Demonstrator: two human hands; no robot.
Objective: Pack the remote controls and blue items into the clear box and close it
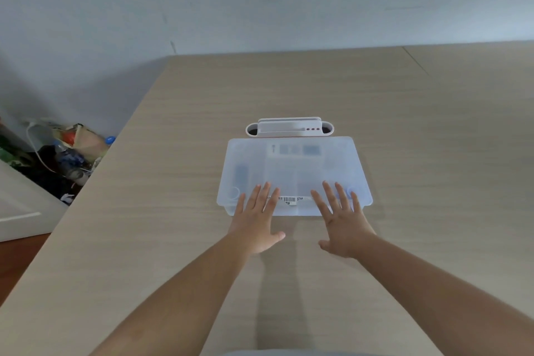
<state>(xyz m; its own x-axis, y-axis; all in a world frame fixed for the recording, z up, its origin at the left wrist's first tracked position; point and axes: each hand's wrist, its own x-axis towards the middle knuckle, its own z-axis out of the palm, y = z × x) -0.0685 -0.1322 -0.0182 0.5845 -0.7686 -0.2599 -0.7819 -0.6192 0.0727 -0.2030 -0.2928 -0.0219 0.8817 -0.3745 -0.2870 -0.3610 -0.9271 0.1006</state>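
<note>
The clear box [294,165] lies on the wooden table with its frosted lid on top. Through the lid I make out blurred shapes: a dark remote-like bar [240,175] at the left and bluish items [310,150] at the back. A barcode sticker [289,200] shows at the near edge. My left hand [255,220] rests flat with spread fingers on the lid's near left part. My right hand [341,220] lies flat the same way on the near right part. Neither hand holds anything.
A white holder [289,126] with two end holes and small red dots stands right behind the box. The table's left edge [115,150] drops off to a floor pile of bags and bottles [72,153]. A wall runs along the back.
</note>
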